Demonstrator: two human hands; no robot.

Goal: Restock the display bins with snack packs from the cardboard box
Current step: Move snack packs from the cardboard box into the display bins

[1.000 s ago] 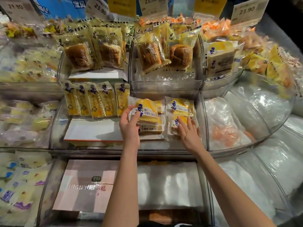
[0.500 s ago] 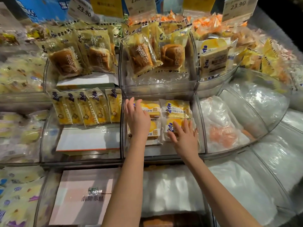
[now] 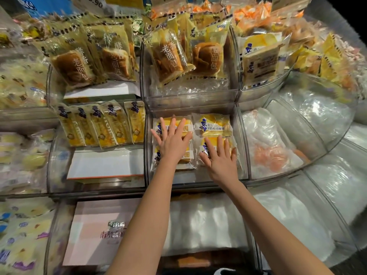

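Snack packs (image 3: 213, 126), yellow with clear wrap, lie flat under both hands.

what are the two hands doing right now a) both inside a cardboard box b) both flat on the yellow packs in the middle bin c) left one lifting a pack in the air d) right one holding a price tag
b: the left hand and right hand lie with straight fingers on the yellow snack packs in the middle bin.

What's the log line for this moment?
left hand: flat on yellow-and-white plastic snack packs | right hand: flat on same packs | clear plastic display bin: packs lying flat
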